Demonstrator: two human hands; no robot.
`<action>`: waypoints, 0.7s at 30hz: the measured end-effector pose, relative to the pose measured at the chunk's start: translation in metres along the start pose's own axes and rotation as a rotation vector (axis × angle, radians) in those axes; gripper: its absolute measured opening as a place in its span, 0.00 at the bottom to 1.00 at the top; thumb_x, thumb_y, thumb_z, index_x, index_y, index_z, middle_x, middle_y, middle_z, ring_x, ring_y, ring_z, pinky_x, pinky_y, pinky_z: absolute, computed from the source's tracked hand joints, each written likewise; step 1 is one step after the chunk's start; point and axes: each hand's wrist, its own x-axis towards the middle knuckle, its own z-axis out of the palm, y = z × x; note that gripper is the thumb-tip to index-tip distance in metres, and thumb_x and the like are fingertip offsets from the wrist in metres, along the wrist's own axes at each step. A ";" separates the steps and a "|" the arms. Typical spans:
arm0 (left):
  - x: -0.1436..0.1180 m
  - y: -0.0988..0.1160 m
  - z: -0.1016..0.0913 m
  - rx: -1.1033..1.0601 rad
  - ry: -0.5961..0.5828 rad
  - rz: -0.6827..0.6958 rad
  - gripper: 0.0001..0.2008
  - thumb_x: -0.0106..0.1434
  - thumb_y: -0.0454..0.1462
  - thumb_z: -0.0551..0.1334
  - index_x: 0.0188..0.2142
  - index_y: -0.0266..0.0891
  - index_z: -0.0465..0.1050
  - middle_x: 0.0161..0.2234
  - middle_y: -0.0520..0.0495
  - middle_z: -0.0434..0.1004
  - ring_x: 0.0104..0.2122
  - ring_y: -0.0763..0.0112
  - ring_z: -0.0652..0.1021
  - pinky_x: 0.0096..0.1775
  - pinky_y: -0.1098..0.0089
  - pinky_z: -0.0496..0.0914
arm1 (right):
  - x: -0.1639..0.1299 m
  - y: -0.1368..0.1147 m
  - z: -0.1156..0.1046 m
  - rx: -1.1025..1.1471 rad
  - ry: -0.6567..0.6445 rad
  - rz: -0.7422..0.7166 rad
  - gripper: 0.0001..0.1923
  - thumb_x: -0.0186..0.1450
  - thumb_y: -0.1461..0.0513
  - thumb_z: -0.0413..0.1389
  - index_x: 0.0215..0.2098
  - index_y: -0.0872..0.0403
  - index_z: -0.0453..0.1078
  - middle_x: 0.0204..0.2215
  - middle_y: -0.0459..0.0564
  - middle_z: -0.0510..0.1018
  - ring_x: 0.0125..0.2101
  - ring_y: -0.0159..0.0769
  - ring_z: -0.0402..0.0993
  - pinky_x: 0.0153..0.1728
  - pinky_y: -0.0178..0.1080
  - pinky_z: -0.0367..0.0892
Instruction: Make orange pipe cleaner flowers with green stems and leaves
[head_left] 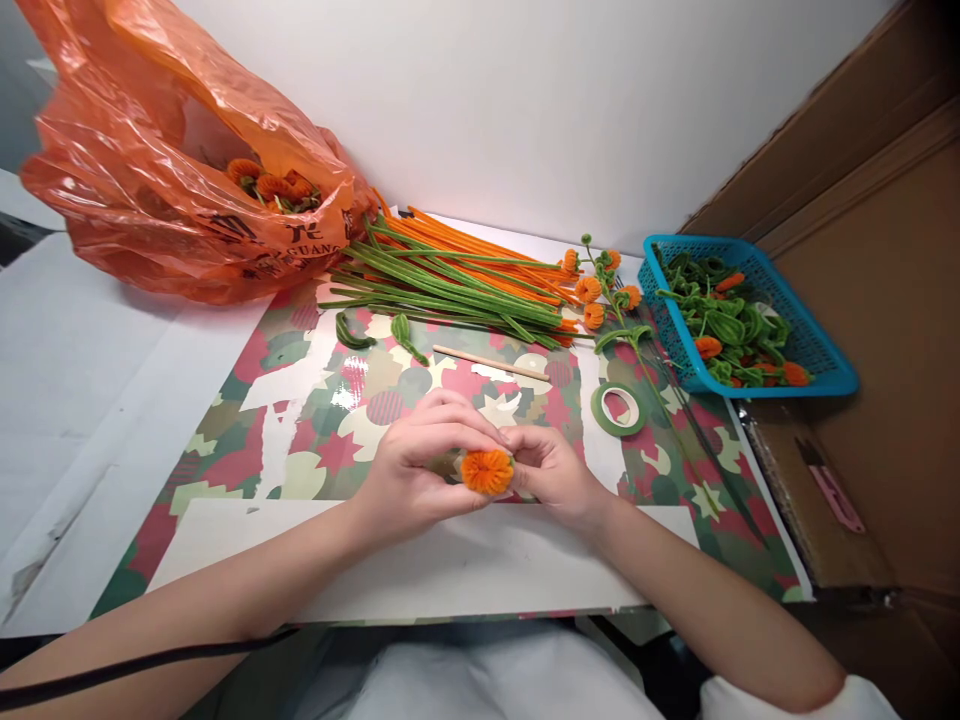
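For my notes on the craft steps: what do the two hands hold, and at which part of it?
Both hands hold one small orange pompom. The left hand pinches its left side and the right hand its right side, fingertips at the edges.

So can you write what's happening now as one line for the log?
left hand: holds orange pom-pom | right hand: pinches it too | nearby: green tape roll, wooden stick | blue basket: far right

The scene is brightly and evenly lit from above, with soft, faint shadows. White glare patches sit on the glossy patterned sheet (352, 395) near the middle of the worktop (67, 380). The centre is sharp; wide-angle distortion bends the worktop's edges and stretches the forearms at the bottom corners. The orange plastic bag (150, 170) glows translucent, with small specular highlights.
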 end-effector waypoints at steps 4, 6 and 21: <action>-0.001 0.001 -0.001 -0.005 -0.022 -0.017 0.09 0.53 0.33 0.71 0.34 0.43 0.76 0.33 0.48 0.82 0.32 0.67 0.77 0.38 0.63 0.70 | 0.000 0.000 0.000 0.004 -0.002 -0.024 0.15 0.52 0.53 0.68 0.28 0.55 0.73 0.24 0.43 0.75 0.24 0.26 0.69 0.29 0.32 0.67; -0.002 0.002 -0.001 -0.012 -0.039 -0.074 0.15 0.52 0.36 0.72 0.40 0.43 0.75 0.40 0.45 0.81 0.38 0.63 0.78 0.42 0.61 0.70 | 0.000 0.000 -0.001 0.001 0.046 -0.065 0.14 0.52 0.55 0.69 0.28 0.55 0.74 0.25 0.44 0.76 0.26 0.27 0.70 0.30 0.32 0.68; -0.002 0.003 -0.002 0.036 0.046 -0.228 0.05 0.59 0.31 0.63 0.35 0.39 0.70 0.34 0.48 0.71 0.36 0.69 0.73 0.38 0.68 0.70 | -0.003 0.001 -0.004 -0.050 0.267 -0.178 0.12 0.52 0.58 0.68 0.22 0.54 0.70 0.20 0.42 0.70 0.21 0.25 0.63 0.21 0.31 0.59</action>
